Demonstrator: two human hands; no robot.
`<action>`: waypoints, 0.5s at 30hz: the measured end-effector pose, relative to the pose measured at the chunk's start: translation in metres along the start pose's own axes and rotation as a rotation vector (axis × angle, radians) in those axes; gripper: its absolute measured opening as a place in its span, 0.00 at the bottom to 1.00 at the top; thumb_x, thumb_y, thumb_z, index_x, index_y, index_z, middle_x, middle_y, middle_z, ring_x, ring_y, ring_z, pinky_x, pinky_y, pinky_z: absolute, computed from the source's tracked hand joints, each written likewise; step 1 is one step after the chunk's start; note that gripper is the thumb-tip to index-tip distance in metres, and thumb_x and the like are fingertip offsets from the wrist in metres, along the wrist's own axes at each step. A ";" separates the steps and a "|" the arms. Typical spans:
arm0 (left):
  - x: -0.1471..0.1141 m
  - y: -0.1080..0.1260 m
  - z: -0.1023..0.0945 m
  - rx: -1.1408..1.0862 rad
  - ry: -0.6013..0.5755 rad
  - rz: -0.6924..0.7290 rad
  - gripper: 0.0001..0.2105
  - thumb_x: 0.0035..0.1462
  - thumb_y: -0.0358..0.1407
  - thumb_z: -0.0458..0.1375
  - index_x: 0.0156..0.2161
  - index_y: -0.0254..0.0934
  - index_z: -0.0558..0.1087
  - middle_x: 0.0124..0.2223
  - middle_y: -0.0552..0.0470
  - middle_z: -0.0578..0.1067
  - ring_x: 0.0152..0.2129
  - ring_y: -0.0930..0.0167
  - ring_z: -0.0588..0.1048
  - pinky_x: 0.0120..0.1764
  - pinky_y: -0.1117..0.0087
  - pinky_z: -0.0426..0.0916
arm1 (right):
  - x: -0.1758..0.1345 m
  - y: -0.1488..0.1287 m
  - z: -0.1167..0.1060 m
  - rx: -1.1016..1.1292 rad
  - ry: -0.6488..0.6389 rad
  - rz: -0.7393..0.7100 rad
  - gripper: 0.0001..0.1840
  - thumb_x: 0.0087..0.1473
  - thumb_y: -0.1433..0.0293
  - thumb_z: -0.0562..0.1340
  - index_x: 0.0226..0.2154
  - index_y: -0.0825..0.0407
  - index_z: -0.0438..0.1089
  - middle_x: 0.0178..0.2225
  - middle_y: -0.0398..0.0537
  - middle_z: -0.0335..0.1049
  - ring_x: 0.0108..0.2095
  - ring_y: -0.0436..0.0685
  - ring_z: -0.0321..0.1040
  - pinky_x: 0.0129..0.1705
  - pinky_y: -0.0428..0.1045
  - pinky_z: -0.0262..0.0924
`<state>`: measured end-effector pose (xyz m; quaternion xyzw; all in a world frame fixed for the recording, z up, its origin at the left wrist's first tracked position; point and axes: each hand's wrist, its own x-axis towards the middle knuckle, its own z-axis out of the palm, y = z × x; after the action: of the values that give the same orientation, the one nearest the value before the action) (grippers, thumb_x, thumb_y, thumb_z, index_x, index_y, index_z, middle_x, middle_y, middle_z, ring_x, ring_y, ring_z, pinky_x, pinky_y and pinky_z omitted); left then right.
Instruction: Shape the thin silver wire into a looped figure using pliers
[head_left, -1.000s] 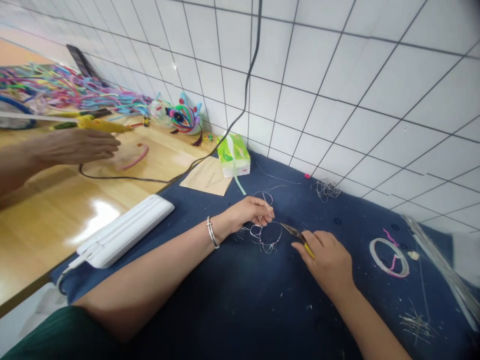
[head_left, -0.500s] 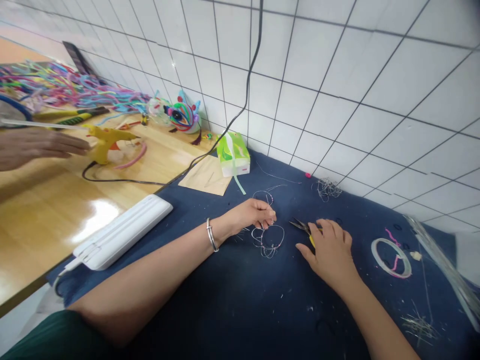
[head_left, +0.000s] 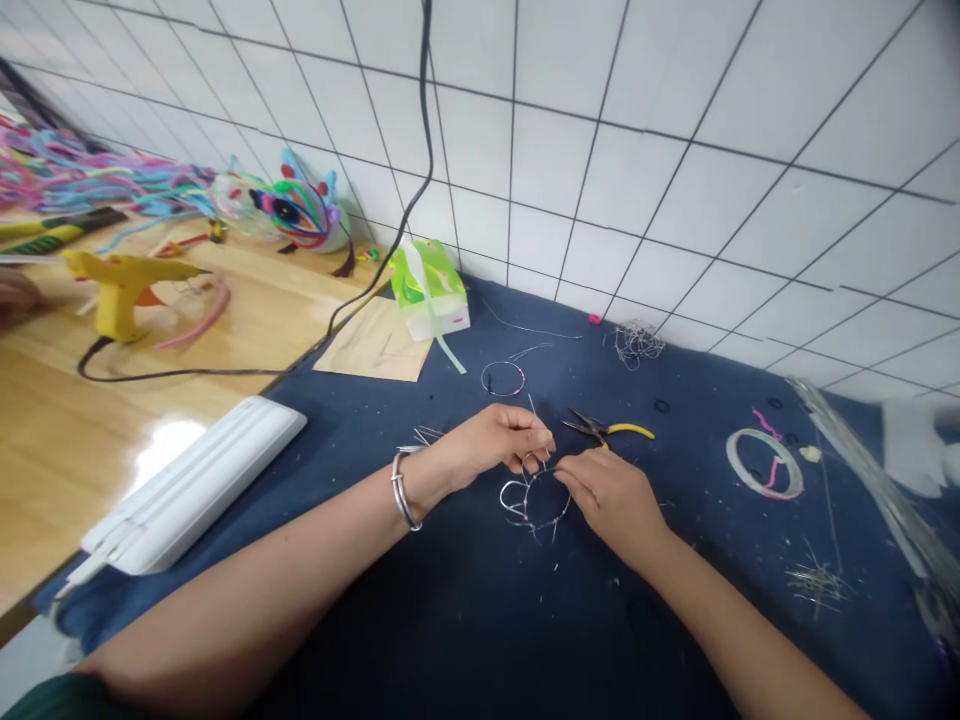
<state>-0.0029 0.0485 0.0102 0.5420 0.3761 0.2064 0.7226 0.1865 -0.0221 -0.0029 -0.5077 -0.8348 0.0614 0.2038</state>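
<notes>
While the left grip (head_left: 501,440) pinches the looped wire frame (head_left: 527,517), the right grip (head_left: 616,497) grasps its edge; yellow-handled pliers (head_left: 602,435) lie just beyond on the dark-blue surface (head_left: 450,620).

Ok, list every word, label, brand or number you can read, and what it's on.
None legible.
Green-and-white tissue pack: small red mark on its side, too small to read.
White device with cable: no lettering I can make out.
Yellow glue gun: same.

A white tiled wall (head_left: 551,150) backs a wooden table (head_left: 262,330), probably varnished.
</notes>
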 end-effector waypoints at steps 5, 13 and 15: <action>0.002 -0.002 -0.004 -0.006 0.038 -0.010 0.11 0.50 0.42 0.57 0.32 0.34 0.73 0.29 0.50 0.73 0.23 0.76 0.69 0.26 0.75 0.63 | 0.000 -0.004 -0.005 0.055 0.061 -0.019 0.12 0.58 0.68 0.51 0.32 0.52 0.69 0.26 0.44 0.67 0.30 0.49 0.63 0.36 0.45 0.55; -0.001 0.000 -0.002 0.021 -0.072 -0.049 0.11 0.49 0.40 0.57 0.29 0.33 0.73 0.26 0.50 0.72 0.19 0.78 0.67 0.23 0.75 0.60 | 0.000 -0.004 -0.007 0.105 0.049 0.042 0.13 0.57 0.68 0.51 0.30 0.51 0.69 0.24 0.43 0.66 0.28 0.49 0.62 0.34 0.45 0.54; 0.000 0.000 -0.002 -0.014 -0.068 -0.059 0.11 0.49 0.41 0.58 0.29 0.32 0.73 0.25 0.50 0.72 0.18 0.78 0.66 0.22 0.76 0.59 | 0.000 -0.004 -0.007 0.100 0.048 0.040 0.13 0.57 0.68 0.50 0.29 0.51 0.68 0.24 0.43 0.66 0.28 0.49 0.62 0.34 0.44 0.54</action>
<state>-0.0046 0.0495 0.0100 0.5326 0.3654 0.1690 0.7445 0.1858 -0.0246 0.0043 -0.5149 -0.8152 0.0949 0.2477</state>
